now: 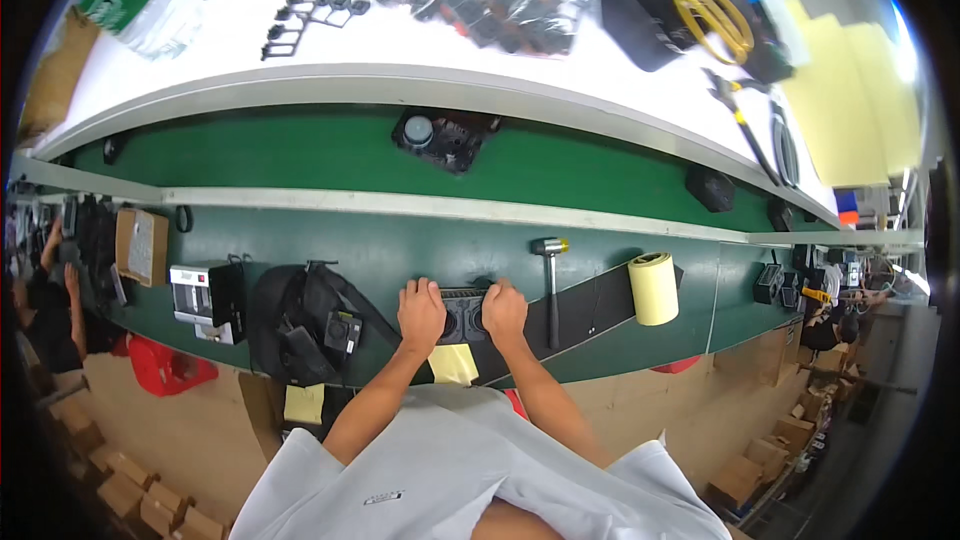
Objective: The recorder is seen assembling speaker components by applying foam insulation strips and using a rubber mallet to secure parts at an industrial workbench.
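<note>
Between my two hands, on the green workbench (480,250), is a dark rectangular device (462,320) with two round parts on its face and a ribbed far edge. My left hand (422,312) is closed on its left end. Its right end is gripped by my right hand (504,310); a small dark thing beside those fingers is too unclear to name. Under the device runs a long black mat (610,302). A yellow sheet (455,365) lies just on the near side of it. To the right of my right hand rests a hammer (552,295) with a yellow-tipped head.
A yellow roll (653,292) stands on the mat's right part. Left are a black backpack (283,325), a black-and-white box (205,298) and a cardboard box (142,245). The raised shelf (330,80) carries bagged parts, pliers (742,120) and a bottle (150,5). People work at both sides.
</note>
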Action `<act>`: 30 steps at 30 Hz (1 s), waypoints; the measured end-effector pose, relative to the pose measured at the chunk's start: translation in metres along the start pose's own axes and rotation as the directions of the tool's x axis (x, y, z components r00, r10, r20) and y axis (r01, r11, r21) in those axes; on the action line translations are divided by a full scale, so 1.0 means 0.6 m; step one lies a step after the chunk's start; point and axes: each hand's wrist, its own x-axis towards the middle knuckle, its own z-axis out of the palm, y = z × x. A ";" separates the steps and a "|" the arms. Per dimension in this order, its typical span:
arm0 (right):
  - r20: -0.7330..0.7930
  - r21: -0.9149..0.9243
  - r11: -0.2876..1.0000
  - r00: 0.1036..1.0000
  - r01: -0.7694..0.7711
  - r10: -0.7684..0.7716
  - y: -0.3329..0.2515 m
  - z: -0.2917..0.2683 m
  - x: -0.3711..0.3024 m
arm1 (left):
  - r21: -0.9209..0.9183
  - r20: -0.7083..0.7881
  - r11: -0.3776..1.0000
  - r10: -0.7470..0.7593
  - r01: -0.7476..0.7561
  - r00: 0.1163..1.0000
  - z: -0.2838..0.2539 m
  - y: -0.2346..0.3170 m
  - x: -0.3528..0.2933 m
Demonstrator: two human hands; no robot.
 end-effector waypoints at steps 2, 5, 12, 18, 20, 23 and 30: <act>0.104 -0.031 1.000 0.995 0.000 0.003 -0.015 -0.007 0.049 | -0.102 0.050 0.994 -0.033 0.038 0.998 -0.008 0.016 0.030; -0.031 0.232 0.959 0.987 0.163 -0.160 -0.042 -0.013 0.124 | -0.201 -0.108 0.979 0.012 -0.034 0.994 -0.007 0.002 0.021; -0.105 0.205 0.978 0.994 0.031 -0.009 -0.045 -0.043 0.101 | 0.054 0.222 0.998 -0.032 0.021 0.975 -0.113 0.041 0.029; 0.015 0.386 0.855 0.924 0.348 -0.383 -0.074 -0.006 -0.015 | 0.271 -0.098 0.691 0.713 -0.670 0.695 -0.073 0.043 0.105; 0.235 0.211 0.921 0.898 0.326 -0.372 -0.073 -0.016 -0.001 | 0.336 0.077 0.630 0.722 -0.700 0.687 -0.067 0.025 0.120; 0.205 0.207 0.968 0.962 0.139 -0.182 -0.069 0.008 0.003 | 0.363 0.143 0.702 0.608 -0.613 0.781 -0.056 0.011 0.126; 0.197 -0.008 0.997 0.978 0.074 -0.071 -0.096 0.074 0.031 | 0.331 0.091 0.740 0.592 -0.585 0.800 -0.052 -0.020 0.109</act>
